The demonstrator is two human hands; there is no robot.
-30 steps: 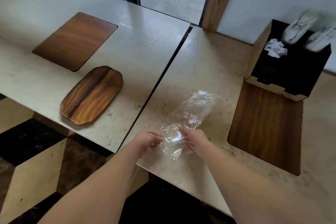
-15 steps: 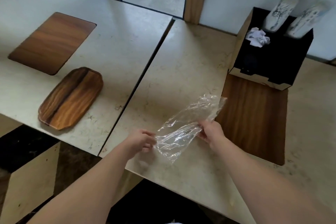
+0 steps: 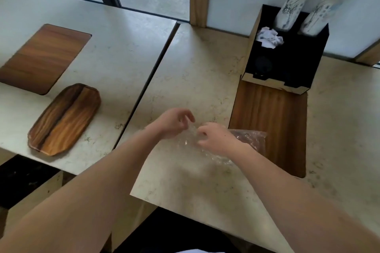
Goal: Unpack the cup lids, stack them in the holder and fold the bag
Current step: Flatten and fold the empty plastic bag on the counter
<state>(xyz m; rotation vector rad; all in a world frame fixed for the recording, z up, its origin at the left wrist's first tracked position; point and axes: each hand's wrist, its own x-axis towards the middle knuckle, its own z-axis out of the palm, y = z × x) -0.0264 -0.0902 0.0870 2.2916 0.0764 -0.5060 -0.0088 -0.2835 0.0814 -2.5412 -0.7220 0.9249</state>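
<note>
Head view looks down on two pale stone tables set side by side, a dark seam between them: the right table [image 3: 195, 63] fills the centre and right of the frame, the left table [image 3: 115, 47] the upper left. A rectangular wooden mat [image 3: 41, 57] lies at the far left, and a second wooden mat [image 3: 275, 121] sits right of centre. A black holder [image 3: 292, 61] with light edges stands at the upper right, on the far end of that second mat; two patterned white cup stacks [image 3: 290, 10] lean out of its back compartments, and a crumpled white paper [image 3: 269, 37] sits in its left one. An oval wooden tray [image 3: 63, 119] rests on the left table below the first mat. Near the middle of the frame, the clear plastic bag [image 3: 250, 137] lies crumpled on the right table, one end reaching onto the second mat's edge. The left hand [image 3: 172, 123] has its fingers curled, pinching the bag's near end. The right hand [image 3: 218, 139] is curled over the bag's middle, gripping the plastic between thumb and fingers. The two hands are just beside each other.
</note>
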